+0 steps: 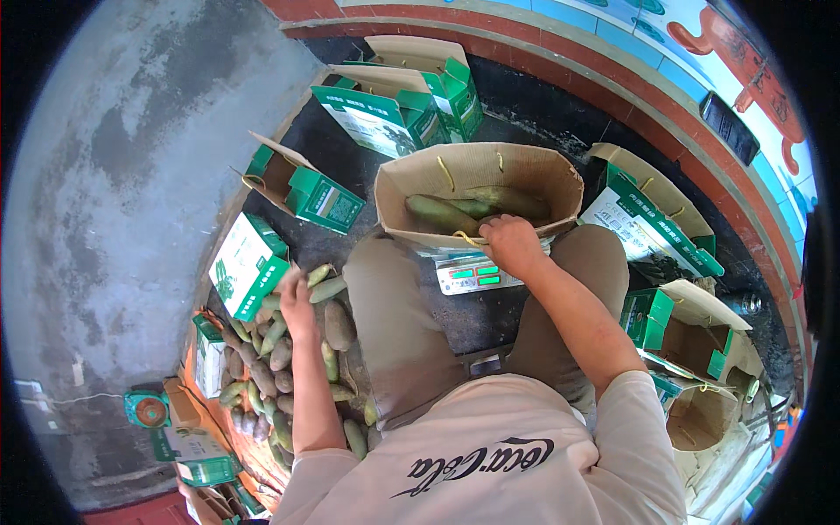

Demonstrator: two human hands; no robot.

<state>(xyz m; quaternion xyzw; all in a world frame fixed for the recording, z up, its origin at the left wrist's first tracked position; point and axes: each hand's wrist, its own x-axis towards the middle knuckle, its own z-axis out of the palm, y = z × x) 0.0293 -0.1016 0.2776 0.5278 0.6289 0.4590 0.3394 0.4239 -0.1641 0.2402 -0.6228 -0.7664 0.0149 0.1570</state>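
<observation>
Between my knees stands an open cardboard box (479, 157) with yellow cord handles, on a white digital scale (455, 282) with lit green displays. Several long green vegetables (437, 213), apparently green radishes, lie inside it. My right hand (512, 242) is closed over the box's near rim beside a cord handle. To my left, my left hand (297, 293) hovers by a pile of long green and soil-brown vegetables (282, 354) next to a green-and-white box (248, 265). That hand is smeared by motion, so its fingers and anything in them are unclear.
Open green cartons stand at the far left (376, 122), at left (306, 188) and along the right (656, 219). Another open carton (691, 337) sits by my right knee. A dark phone-like slab (729, 128) rests on the ledge. A teal round device (147, 409) is at lower left.
</observation>
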